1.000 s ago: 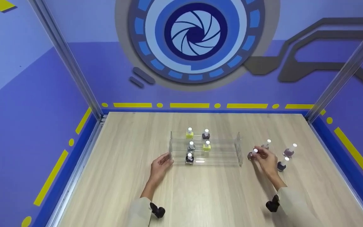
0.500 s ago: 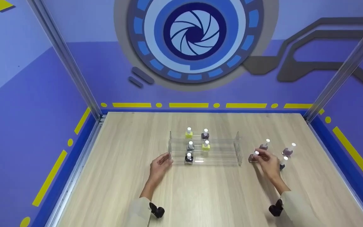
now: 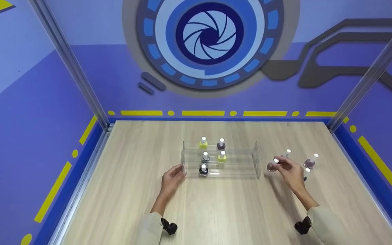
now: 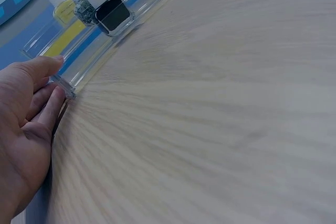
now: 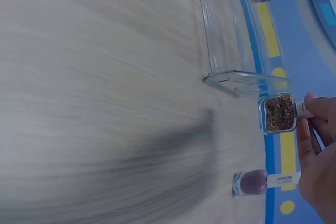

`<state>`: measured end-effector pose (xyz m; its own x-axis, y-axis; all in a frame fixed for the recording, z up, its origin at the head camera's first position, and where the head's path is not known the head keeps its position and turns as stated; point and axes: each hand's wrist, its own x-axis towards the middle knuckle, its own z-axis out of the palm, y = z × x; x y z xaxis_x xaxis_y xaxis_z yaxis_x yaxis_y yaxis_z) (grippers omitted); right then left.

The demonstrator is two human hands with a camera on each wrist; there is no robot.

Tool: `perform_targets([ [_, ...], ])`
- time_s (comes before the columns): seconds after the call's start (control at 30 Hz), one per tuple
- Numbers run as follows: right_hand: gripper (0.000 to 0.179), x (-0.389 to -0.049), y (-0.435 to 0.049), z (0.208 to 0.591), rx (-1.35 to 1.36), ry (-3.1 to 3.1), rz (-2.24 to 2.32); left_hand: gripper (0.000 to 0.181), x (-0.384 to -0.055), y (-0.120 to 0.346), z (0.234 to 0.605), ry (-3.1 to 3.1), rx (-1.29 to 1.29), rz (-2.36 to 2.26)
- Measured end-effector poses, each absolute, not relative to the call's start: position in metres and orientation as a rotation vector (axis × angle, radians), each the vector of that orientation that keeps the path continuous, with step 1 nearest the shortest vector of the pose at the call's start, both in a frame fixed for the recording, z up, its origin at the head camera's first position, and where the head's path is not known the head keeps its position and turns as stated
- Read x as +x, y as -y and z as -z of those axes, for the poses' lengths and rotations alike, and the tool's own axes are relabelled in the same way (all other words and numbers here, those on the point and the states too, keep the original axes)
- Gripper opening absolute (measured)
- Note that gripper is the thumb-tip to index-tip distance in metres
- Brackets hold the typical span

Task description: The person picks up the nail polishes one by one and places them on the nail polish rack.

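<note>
My right hand (image 3: pixel 292 173) pinches a nail polish bottle (image 5: pixel 280 113) by its white cap. Its glass shows speckled brown glitter, and it hangs right of the clear acrylic rack (image 3: pixel 237 173), above the table. My left hand (image 3: pixel 172 179) holds the rack's left end panel, thumb (image 4: pixel 47 66) on one side and fingers below it. Tiered steps of the rack carry a black bottle (image 3: pixel 203 170) in front, a grey glitter one (image 3: pixel 205 157) and a yellow one (image 3: pixel 222 157) in the middle, and a yellow one (image 3: pixel 203 143) and a dark purple one (image 3: pixel 221 145) at the back.
Several more polish bottles stand to the right, around my right hand: a mauve one (image 3: pixel 309 162), one behind my fingers (image 3: pixel 288 153) and a dark one (image 3: pixel 307 173) partly hidden by the hand. Printed panels wall in the wooden table (image 3: pixel 216 211) behind and on both sides.
The glitter bottle has risen slightly off the table in my right hand, its shadow now apart from it. My left hand stays at the rack's end.
</note>
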<state>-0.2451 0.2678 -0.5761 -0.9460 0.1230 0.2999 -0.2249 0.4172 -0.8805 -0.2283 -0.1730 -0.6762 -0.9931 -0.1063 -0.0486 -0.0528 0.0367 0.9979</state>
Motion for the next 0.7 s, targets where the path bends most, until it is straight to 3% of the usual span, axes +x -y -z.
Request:
perform_targets([
  [0.2,0.025,-0.241,-0.251,0.559,0.181,2.356,-1.506,0.049,-0.229,0.174,0.676,2.215,0.132,2.148],
  [0.7,0.022,-0.264,-0.224,0.589,0.235,2.379,-1.654,0.048,-0.228,0.172,0.677,2.197,0.145,2.159],
])
